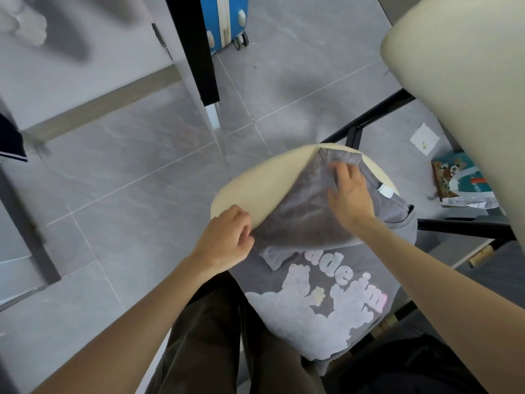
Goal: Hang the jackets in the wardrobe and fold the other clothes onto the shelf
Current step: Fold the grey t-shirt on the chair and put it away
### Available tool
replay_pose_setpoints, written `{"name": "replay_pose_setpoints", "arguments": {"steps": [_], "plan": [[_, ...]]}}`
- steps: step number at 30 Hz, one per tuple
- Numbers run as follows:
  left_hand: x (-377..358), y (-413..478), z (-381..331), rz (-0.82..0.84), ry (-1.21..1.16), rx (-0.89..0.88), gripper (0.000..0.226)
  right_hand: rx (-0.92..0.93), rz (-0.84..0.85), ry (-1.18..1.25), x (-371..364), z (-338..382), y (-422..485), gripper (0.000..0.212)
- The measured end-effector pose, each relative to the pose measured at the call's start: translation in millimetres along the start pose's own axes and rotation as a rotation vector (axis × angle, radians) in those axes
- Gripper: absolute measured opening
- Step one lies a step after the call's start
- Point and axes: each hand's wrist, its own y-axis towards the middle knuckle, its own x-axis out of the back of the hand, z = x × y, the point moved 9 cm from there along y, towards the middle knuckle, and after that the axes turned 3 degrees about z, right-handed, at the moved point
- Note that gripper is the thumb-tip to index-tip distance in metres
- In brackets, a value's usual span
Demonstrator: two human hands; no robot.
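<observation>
While pinching the near corner of the grey T-shirt's [301,223] folded-over panel in the curled fingers of the left hand [224,237], presses that panel flat with the right hand [350,191], fingers straight and spread. Has the shirt draped across the round cream chair seat [255,180], pale printed lettering and cartoon figure hanging off the near edge over dark trousers [204,336]. Beyond, grey tiled floor [142,194] and a blue suitcase [224,18].
</observation>
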Motion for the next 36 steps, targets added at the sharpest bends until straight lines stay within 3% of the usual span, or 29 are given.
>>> {"name": "replay_pose_setpoints", "arguments": {"steps": [2,4,7,9,14,18,21,24,26,29,32,34,36], "plan": [[-4.7,7.1,10.4,0.005,-0.136,0.203,0.015,0.157,0.038,-0.043,0.5,29.3,13.3,0.054],[-21.2,15.4,13.3,0.128,-0.139,0.311,0.033,0.195,0.182,-0.221,-12.0,43.5,27.8,0.055],[-36.0,24.8,10.4,0.214,-0.080,0.312,0.027,0.177,0.255,-0.466,-20.9,44.3,38.8,0.041],[-38.8,26.6,12.8,0.218,-0.085,0.294,0.026,0.160,0.238,-0.501,-19.6,41.1,40.3,0.039],[-10.4,28.6,19.9,0.045,-0.092,0.239,0.021,0.195,0.057,-0.267,2.1,61.2,50.7,0.032],[26.3,36.2,36.8,-0.143,-0.047,0.296,0.018,0.178,-0.032,0.034,10.2,78.9,69.1,0.027],[45.0,44.9,45.8,-0.225,0.028,0.349,0.015,0.201,-0.015,0.222,6.2,86.8,76.5,0.026],[58.9,43.8,53.3,-0.378,0.016,0.491,0.011,0.233,0.068,0.305,-1.6,81.2,67.4,0.039],[60.6,36.8,54.7,-0.466,-0.093,0.591,0.020,0.153,0.065,0.313,-7.2,58.4,56.6,0.040],[45.2,19.8,51.1,-0.496,-0.215,0.697,0.038,-0.143,-0.016,0.358,-15.1,5.4,33.4,0.034],[4.2,-1.0,51.3,-0.437,-0.514,0.863,0.059,-0.400,0.084,0.493,-43.1,-35.8,7.6,0.045],[-22.5,-9.3,42.9,-0.434,-0.806,0.901,0.069,-0.470,0.152,0.566,-57.8,-46.8,-4.1,0.047],[-37.2,-10.1,35.1,-0.437,-0.907,0.860,0.071,-0.452,0.204,0.595,-66.0,-47.5,-9.2,0.038]]}}
